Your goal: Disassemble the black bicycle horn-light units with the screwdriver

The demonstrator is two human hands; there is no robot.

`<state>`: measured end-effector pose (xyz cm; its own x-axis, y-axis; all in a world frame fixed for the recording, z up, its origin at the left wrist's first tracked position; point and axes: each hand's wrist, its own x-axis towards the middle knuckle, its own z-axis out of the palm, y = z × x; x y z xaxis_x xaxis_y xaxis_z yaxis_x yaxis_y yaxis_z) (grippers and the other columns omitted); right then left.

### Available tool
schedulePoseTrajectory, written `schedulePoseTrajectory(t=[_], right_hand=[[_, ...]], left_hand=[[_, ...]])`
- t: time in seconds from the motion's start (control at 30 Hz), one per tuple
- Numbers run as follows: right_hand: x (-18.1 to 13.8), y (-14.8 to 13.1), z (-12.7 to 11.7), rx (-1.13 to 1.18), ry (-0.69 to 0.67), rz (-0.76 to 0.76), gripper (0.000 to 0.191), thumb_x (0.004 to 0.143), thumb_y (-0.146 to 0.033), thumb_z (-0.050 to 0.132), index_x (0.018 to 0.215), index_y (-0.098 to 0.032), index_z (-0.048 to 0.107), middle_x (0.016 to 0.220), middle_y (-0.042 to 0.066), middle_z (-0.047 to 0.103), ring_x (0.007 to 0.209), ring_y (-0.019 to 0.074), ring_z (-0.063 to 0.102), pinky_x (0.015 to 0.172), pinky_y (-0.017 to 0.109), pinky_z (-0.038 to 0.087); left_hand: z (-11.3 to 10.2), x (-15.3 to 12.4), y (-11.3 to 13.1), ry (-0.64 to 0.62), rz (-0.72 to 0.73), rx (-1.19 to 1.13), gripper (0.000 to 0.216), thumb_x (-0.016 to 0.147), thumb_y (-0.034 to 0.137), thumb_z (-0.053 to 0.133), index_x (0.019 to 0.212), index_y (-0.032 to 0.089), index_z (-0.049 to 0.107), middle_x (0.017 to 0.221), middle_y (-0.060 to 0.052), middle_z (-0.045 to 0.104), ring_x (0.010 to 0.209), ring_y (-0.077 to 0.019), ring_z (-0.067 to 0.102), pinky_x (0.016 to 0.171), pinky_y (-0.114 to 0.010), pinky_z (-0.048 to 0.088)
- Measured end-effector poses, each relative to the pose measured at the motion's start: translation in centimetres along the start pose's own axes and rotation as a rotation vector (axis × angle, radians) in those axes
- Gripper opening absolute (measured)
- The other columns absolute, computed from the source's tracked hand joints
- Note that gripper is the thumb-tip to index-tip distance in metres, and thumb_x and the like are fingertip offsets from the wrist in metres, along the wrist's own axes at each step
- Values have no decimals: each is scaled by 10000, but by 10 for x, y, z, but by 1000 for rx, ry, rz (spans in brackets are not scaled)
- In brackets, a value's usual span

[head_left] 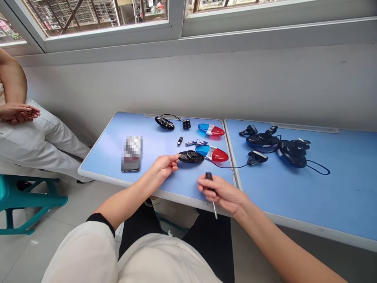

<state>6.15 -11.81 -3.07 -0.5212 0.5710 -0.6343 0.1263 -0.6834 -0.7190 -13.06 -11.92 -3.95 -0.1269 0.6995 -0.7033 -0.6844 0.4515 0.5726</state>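
Head view: the right hand [220, 189] gripped a screwdriver [209, 177] while the left hand [165, 167] pinched a black oval casing [191, 157].
Nearest, fingers wrapped the screwdriver's handle, its shaft pointing back toward the body. Beyond, left thumb and fingers were clamped on the casing's end, its body extending right of that pinch; it seemed light, stiff and smooth, probably best held by the rim. Just past it lay a red-and-blue cover [212, 153]; farther, batteries [191, 143].

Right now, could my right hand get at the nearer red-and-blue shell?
Probably yes: the red-and-blue shell lies just beyond your right hand, with only a thin black cable seemingly between them. That hand holds a screwdriver, though, which might hinder a clean grasp.
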Motion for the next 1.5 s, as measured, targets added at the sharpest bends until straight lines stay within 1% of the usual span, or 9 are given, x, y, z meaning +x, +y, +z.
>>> schedulePoseTrajectory(t=[0.1,0.23,0.3,0.4,0.73,0.93,1.27,1.37,1.5], right_hand=[[-14,-6,17,-500,-108,-165,171,691,-281,679,637,-181,553,569,-2,566,441,69,337,433,222,229],[4,-32,36,-1148,260,-719,77,789,-205,579,756,-206,648,752,33,652,640,149,512,568,268,303],[22,-45,40,-1393,368,-747,125,831,-205,537,810,-206,660,864,58,664,698,169,546,550,275,258],[44,-57,44,-1642,358,-672,157,854,-199,503,796,-191,648,879,73,654,710,177,560,525,284,205],[56,-71,42,-1721,270,-676,137,850,-190,507,803,-184,636,847,70,668,734,179,570,566,273,252],[84,-109,16,-1754,507,-562,177,872,-219,511,921,-173,675,911,114,678,809,223,595,580,285,293],[122,-120,1,-1775,516,-399,246,828,-222,568,1041,-169,680,1029,149,675,913,264,624,685,295,409],[124,-122,-1,-1758,515,-388,269,813,-218,589,1061,-165,676,1038,150,677,931,262,623,719,297,421],[122,-123,-4,-1729,512,-410,264,794,-202,600,1043,-166,681,1031,144,681,929,255,625,718,294,422]], left_hand=[[1,0,-1,2,19,-3,204,802,28,589,611,92,551,493,9,479,360,-9,321,343,-133,270],[1,1,-4,4,52,0,206,792,27,587,598,89,556,482,12,478,361,-14,331,351,-145,275],[1,1,-5,7,72,6,217,783,22,587,580,89,549,469,15,474,359,-17,335,356,-153,276],[0,2,-7,7,96,16,233,764,25,600,553,97,531,453,20,468,355,-20,335,362,-164,274],[-2,4,-8,-3,125,62,219,711,70,679,560,108,525,450,29,469,363,-24,334,366,-179,266],[-1,-1,-8,13,165,155,240,710,71,683,550,114,510,464,27,484,355,-22,345,338,-181,250],[0,-4,-11,12,250,421,177,736,66,618,597,128,530,499,26,508,353,-39,374,335,-191,268],[-4,-5,-11,34,294,565,107,729,80,604,653,134,550,506,34,499,359,-54,373,348,-205,260],[-9,-6,-9,137,494,1024,118,719,181,639,818,151,584,554,45,491,471,-103,466,487,-244,378]])
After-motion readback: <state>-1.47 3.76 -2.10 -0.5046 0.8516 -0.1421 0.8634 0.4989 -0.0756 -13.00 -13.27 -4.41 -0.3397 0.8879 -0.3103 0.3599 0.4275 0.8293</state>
